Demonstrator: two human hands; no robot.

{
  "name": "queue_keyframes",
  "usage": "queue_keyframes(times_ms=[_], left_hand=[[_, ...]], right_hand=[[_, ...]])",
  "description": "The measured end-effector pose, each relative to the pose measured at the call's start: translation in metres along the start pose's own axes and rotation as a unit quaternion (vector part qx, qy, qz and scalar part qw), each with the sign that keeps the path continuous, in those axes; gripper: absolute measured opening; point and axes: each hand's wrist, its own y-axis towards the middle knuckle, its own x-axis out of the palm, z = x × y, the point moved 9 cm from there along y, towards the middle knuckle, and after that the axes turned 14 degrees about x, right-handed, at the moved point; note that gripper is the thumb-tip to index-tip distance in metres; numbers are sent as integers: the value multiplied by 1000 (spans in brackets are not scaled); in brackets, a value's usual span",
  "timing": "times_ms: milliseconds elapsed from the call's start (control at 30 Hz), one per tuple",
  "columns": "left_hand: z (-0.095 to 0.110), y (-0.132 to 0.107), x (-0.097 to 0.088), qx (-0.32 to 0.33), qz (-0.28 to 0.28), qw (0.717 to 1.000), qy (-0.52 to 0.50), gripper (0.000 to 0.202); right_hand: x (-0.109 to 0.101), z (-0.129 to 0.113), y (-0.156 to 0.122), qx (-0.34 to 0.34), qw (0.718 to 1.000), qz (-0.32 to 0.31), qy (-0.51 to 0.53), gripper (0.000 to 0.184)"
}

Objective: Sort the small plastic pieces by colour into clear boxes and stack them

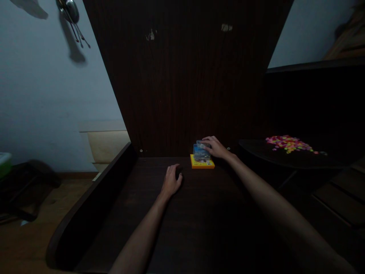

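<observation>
My right hand (216, 147) grips the uppermost clear plastic case (202, 144) of a small stack, its fingers and thumb on either side. Below are more see-through cases with blue and pale contents (201, 153); what is inside them is too small to tell. The stack rests on a flat yellow box (202, 164) with printing on top, close to the back panel. To the left of the box, my left hand (172, 180) lies on the dark wooden desktop (188, 213). Its fingers are loosely curved, the thumb stands apart, and it holds nothing.
A tall dark back panel (182, 83) rises behind the desktop. Along the left runs a raised side board (91, 205). At the right, a curved dark shelf (256, 150) bears a heap of small bright-coloured pieces (288, 144). A metal utensil (70, 15) hangs on the wall.
</observation>
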Motion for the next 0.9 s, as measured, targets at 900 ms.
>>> queue_keyframes(times_ms=[900], left_hand=[[-1,5,5,22,-39,999,30,28]], right_hand=[[-49,-17,-54,21,996,87,11,51]])
